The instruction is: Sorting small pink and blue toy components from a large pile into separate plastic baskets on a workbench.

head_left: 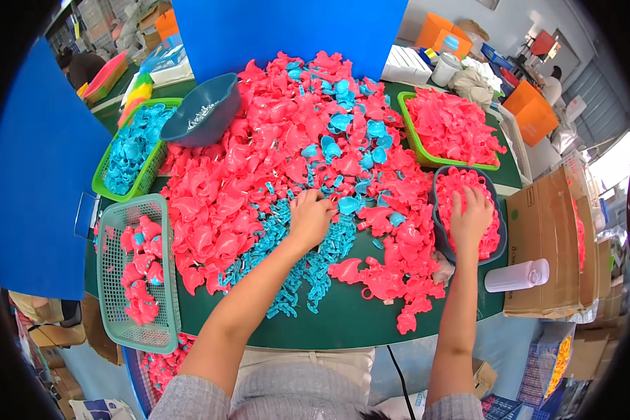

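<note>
My left hand (311, 221) is over the middle of the table, where small blue plastic clips (315, 283) meet a large heap of pink plastic shell pieces (224, 203). Its fingers are curled together at the heap, and whatever is between them is hidden. My right hand (471, 218) reaches into a dark grey bowl (498, 245) of small pink parts (479, 183). Its fingers are apart and touch those parts. Blue cup-like pieces (350, 204) lie scattered among the pink shells, just right of my left hand.
Left stand a pale green basket (105, 308) of pink-and-blue pieces, a green basket (147, 183) of blue parts and a tilted bowl (220, 126) with small white bits. A lime basket (427, 157) of pink parts, a bottle (516, 276) and a cardboard box (542, 245) are right.
</note>
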`<state>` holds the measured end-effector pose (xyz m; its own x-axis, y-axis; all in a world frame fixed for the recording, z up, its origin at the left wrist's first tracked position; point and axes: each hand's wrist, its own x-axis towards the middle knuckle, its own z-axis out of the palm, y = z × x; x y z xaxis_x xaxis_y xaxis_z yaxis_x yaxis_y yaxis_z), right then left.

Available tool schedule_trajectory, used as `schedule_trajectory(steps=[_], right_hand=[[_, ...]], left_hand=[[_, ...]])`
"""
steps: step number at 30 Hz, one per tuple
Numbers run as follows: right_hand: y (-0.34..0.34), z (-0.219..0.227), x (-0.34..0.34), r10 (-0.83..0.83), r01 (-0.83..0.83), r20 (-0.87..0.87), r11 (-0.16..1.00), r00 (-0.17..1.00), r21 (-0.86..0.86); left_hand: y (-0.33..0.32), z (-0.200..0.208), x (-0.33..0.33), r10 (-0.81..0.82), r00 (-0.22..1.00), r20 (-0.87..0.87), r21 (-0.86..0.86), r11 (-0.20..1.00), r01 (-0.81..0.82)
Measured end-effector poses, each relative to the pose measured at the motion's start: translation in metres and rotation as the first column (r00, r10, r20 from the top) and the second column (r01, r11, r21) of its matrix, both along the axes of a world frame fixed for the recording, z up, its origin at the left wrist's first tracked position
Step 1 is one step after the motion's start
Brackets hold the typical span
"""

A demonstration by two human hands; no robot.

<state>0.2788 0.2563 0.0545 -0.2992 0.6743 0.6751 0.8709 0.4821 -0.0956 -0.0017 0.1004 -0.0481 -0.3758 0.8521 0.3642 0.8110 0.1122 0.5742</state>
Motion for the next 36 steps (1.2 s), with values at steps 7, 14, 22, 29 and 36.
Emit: schedule_trajectory(steps=[7, 14, 22, 29, 36], right_hand=[[-0.068, -0.049, -0.113, 0.716, -0.688, 0.029, 0.680, 0.697, -0.253], [-0.053, -0.084, -0.132, 0.737, -0.664, 0.071, 0.643, 0.672, -0.381], [-0.048, -0.047, -0.104, 0.594, -0.607, -0.197, 0.641, 0.780, -0.469], [-0.059, -0.032, -0.111, 0.525, -0.363, -0.005, 0.581, 0.851, -0.729], [-0.061, -0.063, -0.153, 0.713, -0.649, 0.030, 0.654, 0.701, -0.388]], left_hand=[[-0.011, 0.014, -0.027, 0.069, 0.994, 0.087, 0.050, 0.996, -0.074], [-0.031, 0.029, -0.063, 0.177, 0.936, 0.303, 0.190, 0.952, -0.241], [-0.049, 0.037, -0.083, 0.047, 0.668, 0.743, 0.243, 0.910, -0.335], [-0.065, 0.052, -0.087, 0.031, 0.430, 0.902, 0.122, 0.938, -0.323], [-0.074, 0.053, -0.066, -0.058, 0.141, 0.988, 0.103, 0.937, -0.334]])
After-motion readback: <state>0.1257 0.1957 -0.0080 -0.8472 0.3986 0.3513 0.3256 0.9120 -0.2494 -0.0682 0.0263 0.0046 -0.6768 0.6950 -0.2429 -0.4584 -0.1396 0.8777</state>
